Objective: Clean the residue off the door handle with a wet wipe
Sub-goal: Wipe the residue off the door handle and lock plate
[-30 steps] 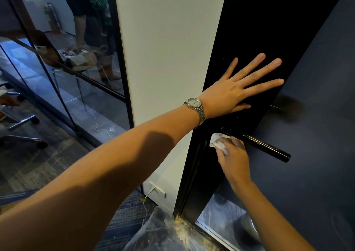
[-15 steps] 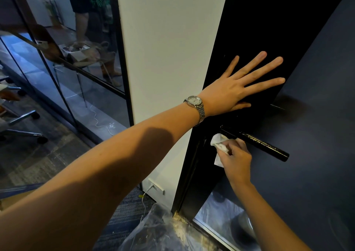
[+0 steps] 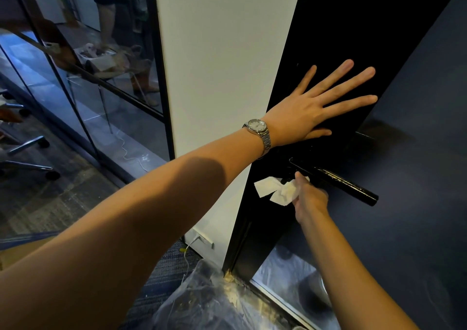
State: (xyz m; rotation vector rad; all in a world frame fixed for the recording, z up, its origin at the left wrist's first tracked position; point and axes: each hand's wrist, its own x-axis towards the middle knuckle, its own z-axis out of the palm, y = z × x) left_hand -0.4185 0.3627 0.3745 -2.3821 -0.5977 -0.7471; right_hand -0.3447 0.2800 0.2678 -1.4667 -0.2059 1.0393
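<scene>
Far left of the door handle (image 3: 338, 182), a glass partition (image 3: 75, 89) is seen, and nearer to the handle a white wall (image 3: 222, 77) whose right edge meets the dark door (image 3: 417, 228). Low and left of the handle, crumpled plastic sheeting (image 3: 209, 299) is spread on the floor. Above the handle, the left hand (image 3: 310, 107), with a watch (image 3: 257, 126) on its wrist, is laid flat on the door, fingers straight and spread. Just below the handle's inner end, the wet wipe (image 3: 275, 190) is gripped in the curled fingers of the right hand (image 3: 309, 198), the thumb raised to the bar's underside. The handle's outer end is left uncovered, with bare door beyond it to the right. Compared with half a second ago, the right hand has been lowered from the bar and more of the wipe is exposed to the left; the left hand has been kept in place.
</scene>
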